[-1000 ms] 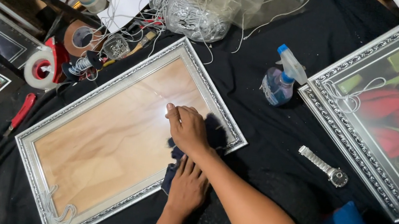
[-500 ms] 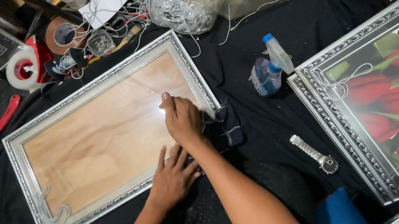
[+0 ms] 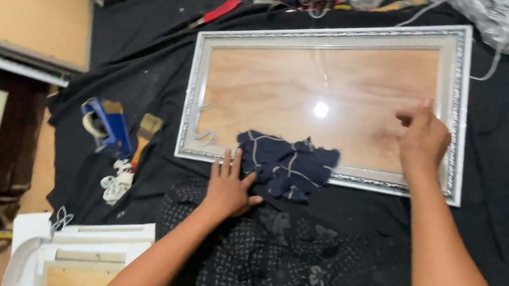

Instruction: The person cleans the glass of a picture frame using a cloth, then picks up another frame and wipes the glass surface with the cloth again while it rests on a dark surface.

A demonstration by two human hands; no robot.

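The left hand point(image 3: 228, 186) is laid flat and open, empty, just left of a dark blue cloth point(image 3: 285, 165) draped over the near rail of the silver picture frame point(image 3: 456, 114). Further off, the right hand point(image 3: 424, 139) is loosely curled, holding nothing, on the glass; the frame's long axis runs left to right.

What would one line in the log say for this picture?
left hand: flat beside dark cloth | right hand: on glass of silver picture frame | cloth: over frame's near edge

The silver frame point(image 3: 340, 34) has an embossed, metallic-looking finish around glossy glass over pale wood grain. On its lower edge lies a soft, matt navy cloth point(image 3: 285, 165).
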